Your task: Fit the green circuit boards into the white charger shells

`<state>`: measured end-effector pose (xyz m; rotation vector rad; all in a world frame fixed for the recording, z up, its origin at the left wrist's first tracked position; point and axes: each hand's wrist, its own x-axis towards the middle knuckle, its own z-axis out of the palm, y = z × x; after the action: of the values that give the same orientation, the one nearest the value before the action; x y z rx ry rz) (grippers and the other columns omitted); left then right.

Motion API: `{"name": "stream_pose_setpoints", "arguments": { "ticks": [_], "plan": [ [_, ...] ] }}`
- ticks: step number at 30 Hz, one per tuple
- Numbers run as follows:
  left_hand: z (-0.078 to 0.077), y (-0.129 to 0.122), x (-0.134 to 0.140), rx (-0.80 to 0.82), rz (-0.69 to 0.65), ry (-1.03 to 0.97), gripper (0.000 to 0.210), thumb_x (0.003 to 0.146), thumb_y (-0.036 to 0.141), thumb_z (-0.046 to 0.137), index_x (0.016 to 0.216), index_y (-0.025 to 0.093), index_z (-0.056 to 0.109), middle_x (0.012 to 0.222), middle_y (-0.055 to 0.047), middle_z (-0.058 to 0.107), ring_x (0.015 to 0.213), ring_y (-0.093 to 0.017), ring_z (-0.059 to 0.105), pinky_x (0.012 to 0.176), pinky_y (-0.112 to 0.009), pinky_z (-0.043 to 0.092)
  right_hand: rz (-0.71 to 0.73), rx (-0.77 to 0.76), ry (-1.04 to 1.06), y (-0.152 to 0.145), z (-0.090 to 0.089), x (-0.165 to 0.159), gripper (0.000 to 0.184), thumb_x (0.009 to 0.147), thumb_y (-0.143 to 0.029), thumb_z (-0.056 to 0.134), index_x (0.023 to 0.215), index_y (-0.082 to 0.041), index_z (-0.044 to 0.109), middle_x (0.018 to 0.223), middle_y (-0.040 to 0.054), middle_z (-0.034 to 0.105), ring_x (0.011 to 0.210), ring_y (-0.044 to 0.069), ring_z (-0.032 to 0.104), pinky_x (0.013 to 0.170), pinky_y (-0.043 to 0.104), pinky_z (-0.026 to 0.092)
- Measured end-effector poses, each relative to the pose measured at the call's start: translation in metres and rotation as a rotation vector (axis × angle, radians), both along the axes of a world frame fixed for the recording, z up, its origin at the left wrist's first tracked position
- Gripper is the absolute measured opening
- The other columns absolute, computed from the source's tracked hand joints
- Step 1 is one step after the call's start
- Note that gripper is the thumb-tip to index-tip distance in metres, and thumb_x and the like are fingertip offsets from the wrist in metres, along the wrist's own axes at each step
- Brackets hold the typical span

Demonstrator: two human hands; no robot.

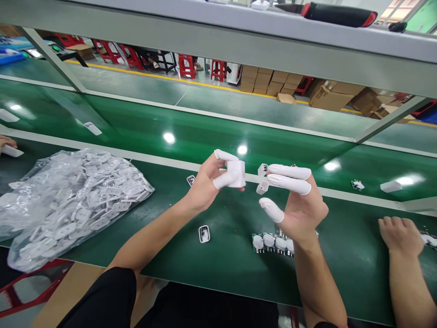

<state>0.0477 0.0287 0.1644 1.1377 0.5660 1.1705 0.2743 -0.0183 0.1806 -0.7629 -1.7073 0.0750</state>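
Note:
My left hand (208, 182), with white finger cots on, grips a small white box-shaped plastic housing (236, 174) between thumb and fingers. To the right of it, my right hand (300, 200) has its cot-covered fingers stretched out, thumb apart, nothing between them. Just beyond those fingertips are a white housing (262, 170) and a second open-ended housing (262, 187). Below my right hand lies a row of green circuit boards (269, 242) with round white parts, partly hidden by the wrist. An open housing (204, 234) with dark insides lies on the green bench, and another (191, 181) sits behind my left forearm.
A clear plastic bag (82, 196) of many flat white pieces covers the bench's left. Co-workers' hands show at the left edge (7, 142) and right (401, 234). White pieces lie on the shiny green strip (136, 123) behind. Overhead, a shelf (218, 27) holds a black-and-red-handled knife (341, 14).

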Motion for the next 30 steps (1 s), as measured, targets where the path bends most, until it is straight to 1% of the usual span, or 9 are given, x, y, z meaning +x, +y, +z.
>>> {"name": "stream_pose_setpoints", "arguments": {
  "ticks": [2, 5, 8, 12, 15, 18, 23, 27, 30],
  "plan": [
    [0.002, 0.002, 0.002, -0.264, -0.023, -0.101, 0.034, 0.094, 0.048, 0.09, 0.105, 0.024, 0.068, 0.099, -0.003, 0.076, 0.086, -0.02, 0.08, 0.082, -0.039, 0.075, -0.014, -0.002, 0.012, 0.001, -0.001, 0.001, 0.046, 0.09, -0.029, 0.089, 0.134, -0.038, 0.078, 0.127, 0.0074, 0.082, 0.11, 0.034, 0.08, 0.089, 0.06, 0.071],
    [0.002, 0.011, 0.004, -0.494, 0.019, -0.178, 0.034, 0.095, 0.047, 0.09, 0.102, 0.021, 0.069, 0.099, -0.006, 0.077, 0.09, -0.019, 0.08, 0.093, -0.039, 0.076, -0.011, -0.011, 0.014, 0.001, -0.002, 0.001, 0.043, 0.09, -0.028, 0.087, 0.131, -0.037, 0.079, 0.126, 0.0072, 0.082, 0.107, 0.033, 0.08, 0.087, 0.059, 0.072],
    [0.002, 0.021, 0.006, -0.637, 0.099, -0.198, 0.033, 0.095, 0.043, 0.091, 0.102, 0.02, 0.069, 0.096, -0.007, 0.077, 0.089, -0.018, 0.08, 0.095, -0.037, 0.077, 0.008, -0.014, 0.021, 0.001, -0.002, 0.001, 0.044, 0.09, -0.025, 0.088, 0.132, -0.036, 0.08, 0.126, 0.0073, 0.082, 0.107, 0.032, 0.079, 0.089, 0.058, 0.071],
    [0.001, 0.031, 0.008, -0.787, 0.212, -0.201, 0.032, 0.095, 0.037, 0.092, 0.104, 0.017, 0.069, 0.089, -0.006, 0.075, 0.079, -0.017, 0.079, 0.079, -0.031, 0.077, 0.027, -0.007, 0.038, 0.002, -0.003, 0.0, 0.047, 0.088, -0.021, 0.089, 0.132, -0.035, 0.081, 0.126, 0.0074, 0.082, 0.109, 0.032, 0.079, 0.09, 0.057, 0.07],
    [-0.008, 0.043, 0.006, -0.827, 0.266, -0.185, 0.029, 0.095, 0.033, 0.09, 0.106, 0.015, 0.069, 0.085, -0.006, 0.074, 0.072, -0.017, 0.078, 0.067, -0.027, 0.074, 0.015, -0.016, 0.039, 0.004, -0.004, 0.001, 0.045, 0.089, -0.021, 0.087, 0.131, -0.036, 0.081, 0.121, 0.0069, 0.082, 0.109, 0.033, 0.08, 0.085, 0.056, 0.07],
    [-0.026, 0.062, 0.001, -0.796, 0.302, -0.122, 0.028, 0.097, 0.035, 0.087, 0.104, 0.015, 0.069, 0.084, -0.006, 0.074, 0.068, -0.016, 0.078, 0.062, -0.024, 0.07, -0.001, -0.05, 0.044, 0.007, -0.005, 0.001, 0.042, 0.089, -0.021, 0.086, 0.128, -0.037, 0.081, 0.119, 0.0064, 0.082, 0.109, 0.033, 0.08, 0.079, 0.054, 0.07],
    [-0.059, 0.106, -0.025, -0.518, 0.402, 0.238, 0.032, 0.099, 0.045, 0.081, 0.096, 0.017, 0.066, 0.082, -0.008, 0.075, 0.073, -0.018, 0.079, 0.067, -0.028, 0.068, 0.011, -0.054, 0.089, 0.012, -0.008, 0.001, 0.042, 0.087, -0.018, 0.089, 0.124, -0.037, 0.082, 0.119, 0.0059, 0.083, 0.105, 0.031, 0.079, 0.074, 0.05, 0.067],
    [-0.079, 0.134, -0.065, -0.301, 0.519, 0.424, 0.038, 0.078, 0.028, 0.096, 0.09, 0.021, 0.061, 0.087, -0.002, 0.076, 0.081, -0.018, 0.078, 0.078, -0.03, 0.065, -0.019, -0.048, 0.058, 0.022, -0.013, 0.007, 0.04, 0.087, -0.019, 0.089, 0.123, -0.036, 0.083, 0.119, 0.0055, 0.084, 0.106, 0.03, 0.079, 0.079, 0.049, 0.066],
    [-0.097, 0.147, -0.093, -0.16, 0.604, 0.605, 0.043, 0.066, 0.014, 0.098, 0.083, 0.021, 0.059, 0.082, 0.002, 0.072, 0.082, -0.016, 0.073, 0.084, -0.029, 0.059, -0.073, -0.072, 0.001, 0.034, -0.02, 0.012, 0.032, 0.091, -0.022, 0.087, 0.12, -0.034, 0.082, 0.116, 0.0045, 0.084, 0.107, 0.029, 0.079, 0.087, 0.049, 0.066]
  ]
}}
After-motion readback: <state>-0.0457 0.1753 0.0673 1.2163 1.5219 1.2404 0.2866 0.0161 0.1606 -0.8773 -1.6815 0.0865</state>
